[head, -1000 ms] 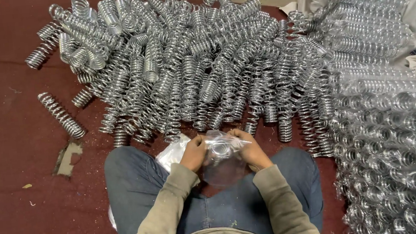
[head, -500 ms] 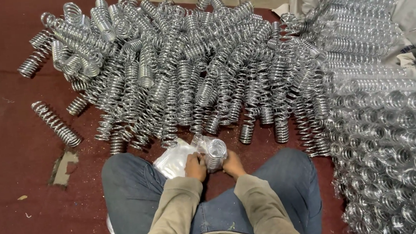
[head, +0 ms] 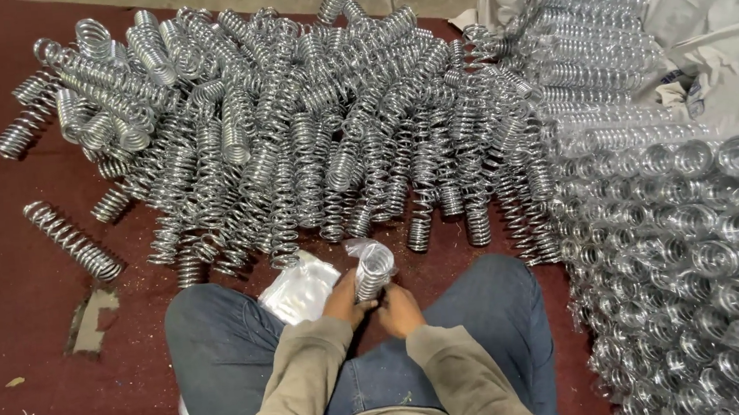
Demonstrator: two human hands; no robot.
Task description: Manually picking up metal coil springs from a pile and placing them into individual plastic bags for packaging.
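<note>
Seated worker, knees apart on dark red floor [head: 5, 262]. Left hand [head: 344, 300] and right hand [head: 399, 309] both closed around bagged spring [head: 373, 271], held upright between knees. Stack of clear bags [head: 298, 285] just left. Loose spring heap [head: 293, 126] ahead; wrapped springs [head: 689, 244] piled at right.

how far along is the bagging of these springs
Done: a big stack of bagged springs fills the right side. In hand: the left hand and right hand hold one spring in a clear bag, with spare bags beside the knee. Left: a large heap of bare springs ahead, so roughly midway at best.
</note>
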